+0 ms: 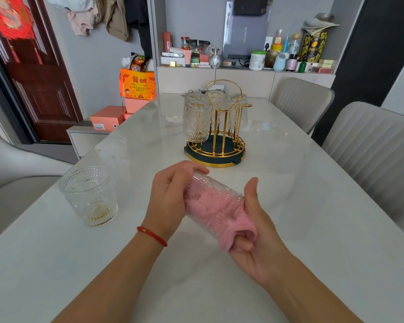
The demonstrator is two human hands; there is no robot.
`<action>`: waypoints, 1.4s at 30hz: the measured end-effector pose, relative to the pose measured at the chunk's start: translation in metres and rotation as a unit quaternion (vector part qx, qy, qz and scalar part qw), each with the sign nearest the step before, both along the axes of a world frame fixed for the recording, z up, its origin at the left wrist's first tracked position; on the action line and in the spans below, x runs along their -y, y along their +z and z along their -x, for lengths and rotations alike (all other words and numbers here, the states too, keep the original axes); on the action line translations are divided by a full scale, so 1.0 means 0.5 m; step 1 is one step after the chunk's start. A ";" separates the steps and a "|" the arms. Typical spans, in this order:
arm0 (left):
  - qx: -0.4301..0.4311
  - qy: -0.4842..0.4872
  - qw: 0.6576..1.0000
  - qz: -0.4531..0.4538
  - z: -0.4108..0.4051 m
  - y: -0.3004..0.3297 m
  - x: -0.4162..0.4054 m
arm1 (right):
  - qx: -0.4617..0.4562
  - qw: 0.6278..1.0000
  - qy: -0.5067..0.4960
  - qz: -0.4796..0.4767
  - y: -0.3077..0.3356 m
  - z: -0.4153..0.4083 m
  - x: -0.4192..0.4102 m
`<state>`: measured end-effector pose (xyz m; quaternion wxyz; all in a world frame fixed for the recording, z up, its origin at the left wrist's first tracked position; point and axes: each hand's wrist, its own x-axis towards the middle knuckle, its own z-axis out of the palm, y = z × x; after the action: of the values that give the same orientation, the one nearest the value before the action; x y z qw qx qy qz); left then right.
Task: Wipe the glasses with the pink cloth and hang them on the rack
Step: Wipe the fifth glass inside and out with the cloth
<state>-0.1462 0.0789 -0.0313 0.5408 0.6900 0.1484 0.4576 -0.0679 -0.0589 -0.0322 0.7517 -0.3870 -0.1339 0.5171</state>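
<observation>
Held glass (pixel 208 201): tilted on its side above the table (pixel 289 206), between the two hands, base toward the left hand and mouth toward the right.
Cloth (pixel 210 206): pink, stuffed inside the held glass, with its end spilling out of the mouth over the right fingers.
Left hand (pixel 170 197): curled round the base end of the held glass, fingers over the top; a red cord sits on the wrist.
Right hand (pixel 254 231): at the mouth of the held glass, fingers tucked into the cloth and gripping it, thumb lying straight along the glass's outside.
Second glass (pixel 90 197): upright on the table, left of the left hand and apart from it.
Rack (pixel 216 127): gold wire on a dark round base, beyond the hands near the table's middle.
Hung glasses (pixel 196 121): several upside down on the rack's pegs; the exact number is hard to tell.
Chairs (pixel 371 148): two along the table's right side.
</observation>
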 end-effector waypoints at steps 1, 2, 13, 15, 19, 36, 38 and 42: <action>-0.001 0.005 1.000 0.012 0.000 0.001 -0.002 | 0.049 0.999 0.014 0.013 0.003 -0.008 0.000; -0.006 0.013 0.999 0.030 0.000 0.002 -0.004 | 0.129 0.991 0.024 0.032 0.008 -0.014 0.002; -0.047 0.067 0.976 0.200 -0.012 -0.003 -0.006 | 0.349 0.933 0.079 -0.025 -0.001 -0.008 0.012; -0.023 0.083 0.983 0.162 -0.011 -0.009 -0.007 | 0.300 0.953 0.043 -0.026 -0.005 -0.005 0.011; 0.028 0.101 0.992 0.066 -0.006 -0.015 -0.014 | 0.185 0.981 0.038 -0.033 0.010 0.005 0.016; -0.208 -0.105 0.950 0.208 -0.017 -0.003 -0.004 | 0.201 0.967 -0.152 0.035 0.008 -0.034 0.004; -0.207 -0.060 0.952 0.215 -0.024 -0.008 0.001 | 0.216 0.965 -0.142 0.042 0.011 -0.028 0.001; -0.074 0.053 0.995 -0.051 -0.018 -0.030 -0.009 | 0.052 0.989 -0.126 0.051 0.019 -0.029 0.011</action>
<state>-0.1373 0.0833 -0.0463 0.4672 0.7397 0.2010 0.4406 -0.0532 -0.0643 -0.0227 0.7822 -0.4649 -0.0968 0.4032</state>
